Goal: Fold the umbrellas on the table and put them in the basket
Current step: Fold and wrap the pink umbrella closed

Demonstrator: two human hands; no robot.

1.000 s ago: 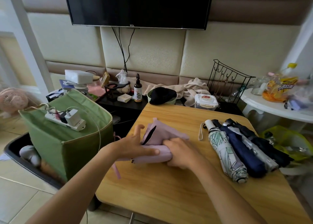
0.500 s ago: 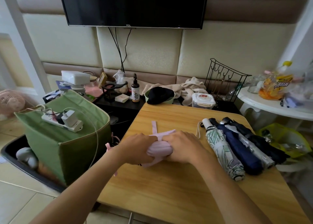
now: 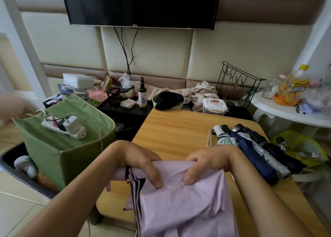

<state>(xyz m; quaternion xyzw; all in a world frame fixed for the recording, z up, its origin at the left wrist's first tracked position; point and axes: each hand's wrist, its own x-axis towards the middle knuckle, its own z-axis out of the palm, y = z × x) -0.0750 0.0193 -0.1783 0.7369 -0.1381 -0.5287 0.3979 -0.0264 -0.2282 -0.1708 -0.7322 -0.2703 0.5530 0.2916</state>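
Both your left hand (image 3: 141,165) and right hand (image 3: 206,163) have a closed grip on the lilac umbrella (image 3: 180,202) over the desk (image 3: 179,129); its fabric looks light, limp, slippery; pinch the folds together.

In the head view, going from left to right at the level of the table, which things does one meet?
Green basket → left hand → right hand → floral umbrella → navy umbrella → silver umbrella → black umbrella → yellow bag.

held umbrella (image 3: 180,201): lilac, dark stripes | basket (image 3: 59,147): green | table (image 3: 175,129): yellow wood grain | umbrella (image 3: 250,152): navy
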